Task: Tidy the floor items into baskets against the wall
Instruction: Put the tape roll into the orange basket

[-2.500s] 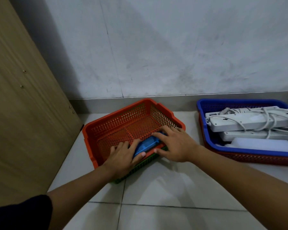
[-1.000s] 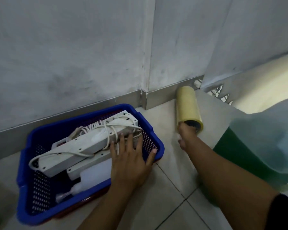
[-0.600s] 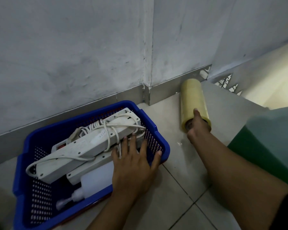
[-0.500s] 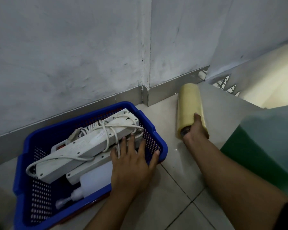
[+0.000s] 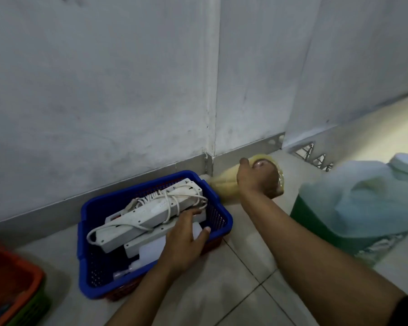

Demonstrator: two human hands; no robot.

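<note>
A blue basket (image 5: 222, 216) stands against the wall, stacked on a red one. It holds white power strips (image 5: 149, 214) wrapped in their cords and a white bottle. My left hand (image 5: 186, 238) rests on the basket's near right rim, fingers spread over the contents. My right hand (image 5: 257, 180) grips the near end of a yellowish roll (image 5: 224, 184), which is lifted off the floor and blurred; its far end points toward the basket's right corner.
An orange basket (image 5: 17, 276) nested in a green one sits at the lower left. A green bin (image 5: 316, 227) with a translucent bag and a white-capped jug (image 5: 405, 164) stands to the right. Tiled floor lies in front, and the wall corner is behind.
My right hand has lifted the yellowish roll off the floor and swung it left toward the blue basket. My left hand stays on the basket rim. The view has shifted left.
</note>
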